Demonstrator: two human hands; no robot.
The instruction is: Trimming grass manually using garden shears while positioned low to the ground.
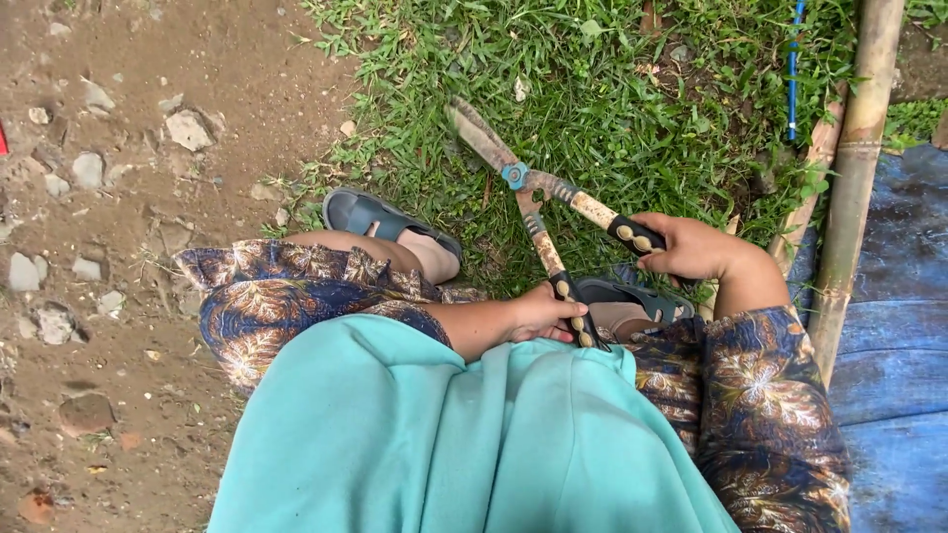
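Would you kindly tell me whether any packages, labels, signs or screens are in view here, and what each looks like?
None in view: no package, label, sign or screen.
The scene shows only grass, bare stony soil, bamboo poles, and garden shears held in both hands.

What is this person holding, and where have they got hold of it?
A pair of garden shears, blades shut over the grass. The left hand has one dark handle grip, the right hand the other.

Shears: rusty garden shears [523,183] are being held over the grass [612,109], blades closed.
Left hand [543,314]: one handle is being gripped.
Right hand [691,247]: the other handle is being gripped.
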